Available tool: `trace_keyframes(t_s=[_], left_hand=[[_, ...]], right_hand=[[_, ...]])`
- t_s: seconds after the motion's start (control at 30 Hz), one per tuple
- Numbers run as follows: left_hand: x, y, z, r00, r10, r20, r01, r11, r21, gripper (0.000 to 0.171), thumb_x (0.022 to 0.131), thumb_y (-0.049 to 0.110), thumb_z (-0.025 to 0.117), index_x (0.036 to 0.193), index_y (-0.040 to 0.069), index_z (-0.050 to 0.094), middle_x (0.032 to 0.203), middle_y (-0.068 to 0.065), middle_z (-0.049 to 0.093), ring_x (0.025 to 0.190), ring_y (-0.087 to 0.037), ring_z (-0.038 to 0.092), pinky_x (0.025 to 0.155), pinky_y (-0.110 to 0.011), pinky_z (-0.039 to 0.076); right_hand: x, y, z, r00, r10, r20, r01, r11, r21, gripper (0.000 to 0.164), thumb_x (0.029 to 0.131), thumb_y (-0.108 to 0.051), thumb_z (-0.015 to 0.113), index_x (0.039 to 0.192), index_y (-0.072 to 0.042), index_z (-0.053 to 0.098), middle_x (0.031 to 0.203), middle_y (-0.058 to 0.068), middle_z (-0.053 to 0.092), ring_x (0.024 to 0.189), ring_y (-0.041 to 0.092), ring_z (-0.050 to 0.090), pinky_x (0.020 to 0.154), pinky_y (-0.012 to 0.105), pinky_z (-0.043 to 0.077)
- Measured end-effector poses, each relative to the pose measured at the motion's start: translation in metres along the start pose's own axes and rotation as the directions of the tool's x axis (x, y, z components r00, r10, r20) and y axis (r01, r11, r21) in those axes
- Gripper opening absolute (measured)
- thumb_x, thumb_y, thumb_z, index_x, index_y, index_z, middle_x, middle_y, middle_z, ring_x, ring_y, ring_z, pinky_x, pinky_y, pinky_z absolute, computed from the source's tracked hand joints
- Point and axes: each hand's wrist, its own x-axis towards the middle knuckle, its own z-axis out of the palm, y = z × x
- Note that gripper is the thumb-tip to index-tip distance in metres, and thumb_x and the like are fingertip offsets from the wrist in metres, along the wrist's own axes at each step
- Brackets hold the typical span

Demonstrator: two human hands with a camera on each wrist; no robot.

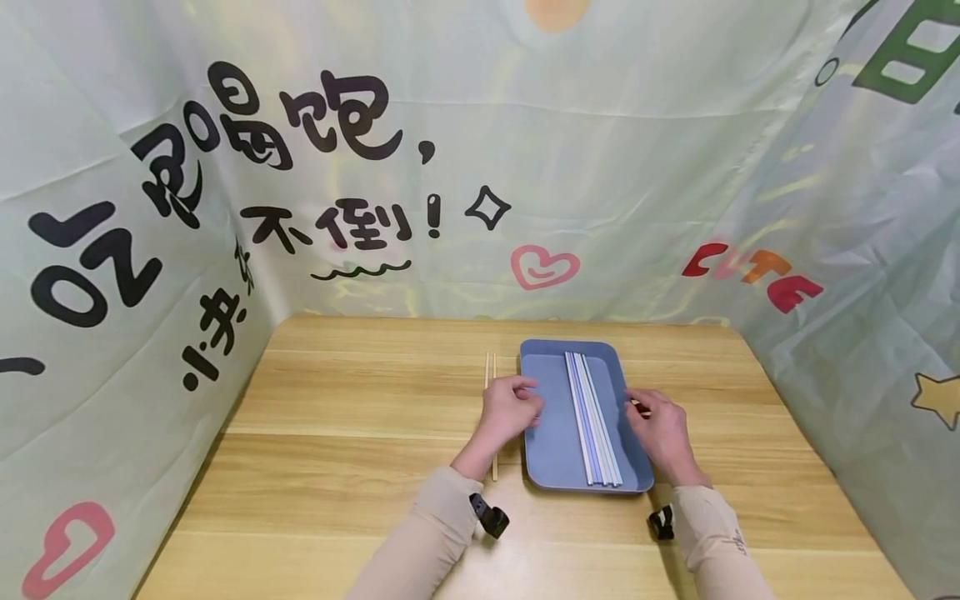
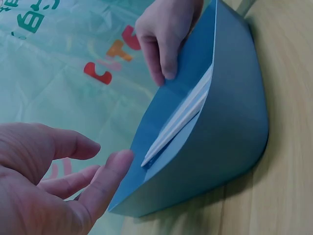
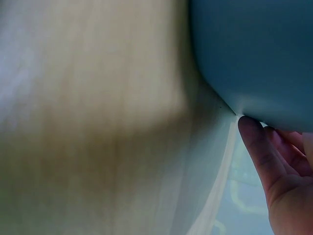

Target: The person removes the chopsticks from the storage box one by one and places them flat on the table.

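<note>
A shallow blue tray (image 1: 551, 450) stands on the table with a bundle of white and pale-blue striped chopsticks (image 1: 592, 421) lying lengthwise in it. By the tray's left side, my left hand (image 1: 512, 408) has its fingers loosely bent, thumb and fingers apart with nothing between them. In the left wrist view that hand (image 2: 73, 181) is beside the near wall. My right hand (image 1: 663, 429) pinches the tray's right rim; from the left wrist side, the right hand's fingers (image 2: 168, 58) straddle that edge. The right wrist view has a fingertip (image 3: 250, 128) against the outer wall.
A pair of light wooden chopsticks (image 1: 494, 462) lies left of the tray, partly hidden under the left hand and wrist. The wooden table (image 1: 360, 467) is bounded at the back and sides by a printed cloth (image 1: 637, 167). Black straps (image 1: 489, 515) hang at both wrists.
</note>
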Motion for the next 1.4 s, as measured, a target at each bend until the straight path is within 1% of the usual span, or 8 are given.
trace_keyframes(t_s=[0.13,0.3,0.53,0.67,0.87,1.1,1.2,1.4], left_hand=[[-0.001,0.000,0.011,1.000,-0.005,0.018,0.005,1.000,-0.002,0.036,0.084,-0.006,0.066,0.119,-0.010,0.073,0.080,-0.007,0.067,0.055,-0.012,0.069,0.057,-0.029,0.063],[-0.001,0.001,0.024,1.000,-0.011,0.027,0.011,1.000,0.018,0.036,0.085,-0.006,0.067,0.120,-0.010,0.073,0.080,-0.004,0.065,0.053,-0.008,0.065,0.054,-0.024,0.061],[-0.004,0.001,0.042,0.999,-0.006,0.044,0.001,0.993,0.116,0.035,0.086,-0.003,0.070,0.121,-0.006,0.073,0.078,-0.003,0.069,0.051,-0.007,0.064,0.054,-0.021,0.055],[-0.006,-0.001,0.052,0.999,0.001,0.044,-0.009,0.986,0.164,0.036,0.086,-0.001,0.073,0.122,-0.003,0.075,0.074,0.001,0.070,0.049,-0.006,0.062,0.055,-0.020,0.050],[-0.008,-0.005,0.064,0.999,0.016,0.052,-0.025,0.983,0.180,0.039,0.084,-0.002,0.075,0.123,-0.004,0.074,0.067,0.002,0.069,0.048,-0.005,0.060,0.055,-0.019,0.048],[-0.012,-0.010,0.074,1.000,0.007,0.018,-0.010,0.984,0.179,0.036,0.083,-0.004,0.076,0.118,-0.008,0.074,0.066,-0.002,0.069,0.048,-0.008,0.064,0.052,-0.019,0.051],[-0.013,-0.011,0.077,1.000,-0.015,0.004,0.014,0.983,0.184,0.035,0.083,-0.003,0.076,0.118,-0.008,0.074,0.066,-0.003,0.072,0.051,-0.009,0.066,0.055,-0.020,0.053],[-0.014,-0.015,0.080,0.999,-0.013,-0.035,0.022,0.969,0.247,0.031,0.081,-0.002,0.078,0.111,-0.007,0.078,0.071,-0.004,0.075,0.060,-0.005,0.065,0.062,-0.020,0.056]], right_hand=[[-0.001,0.000,0.000,1.000,0.007,0.001,-0.007,1.000,0.000,0.027,0.095,0.003,0.068,0.121,0.008,0.073,0.119,0.028,0.073,0.094,0.039,0.074,0.067,0.024,0.058],[-0.001,0.001,0.000,1.000,0.001,-0.003,-0.001,1.000,-0.001,0.027,0.095,0.003,0.068,0.121,0.008,0.073,0.119,0.028,0.073,0.093,0.040,0.074,0.067,0.024,0.058],[-0.001,0.002,0.001,0.999,-0.034,-0.024,0.035,0.999,0.014,0.026,0.093,0.006,0.069,0.119,0.009,0.074,0.116,0.029,0.074,0.091,0.040,0.075,0.065,0.024,0.058],[-0.001,0.002,0.001,0.999,-0.028,-0.020,0.028,1.000,0.007,0.026,0.094,0.006,0.068,0.119,0.009,0.074,0.117,0.029,0.073,0.091,0.040,0.075,0.066,0.023,0.058],[0.000,0.003,0.001,1.000,-0.006,-0.012,0.006,1.000,0.006,0.027,0.094,0.005,0.068,0.120,0.008,0.074,0.118,0.028,0.073,0.092,0.039,0.074,0.065,0.022,0.057],[-0.001,0.003,0.001,1.000,-0.016,-0.014,0.016,1.000,0.010,0.027,0.094,0.005,0.069,0.120,0.008,0.074,0.116,0.027,0.074,0.092,0.039,0.075,0.067,0.024,0.058],[-0.001,0.003,0.000,1.000,-0.022,-0.016,0.022,1.000,0.006,0.027,0.094,0.005,0.069,0.120,0.008,0.074,0.116,0.027,0.074,0.091,0.039,0.074,0.066,0.025,0.059],[-0.001,0.004,0.002,0.999,-0.028,-0.026,0.028,1.000,0.007,0.027,0.094,0.005,0.069,0.120,0.008,0.074,0.116,0.027,0.074,0.091,0.039,0.075,0.066,0.025,0.059]])
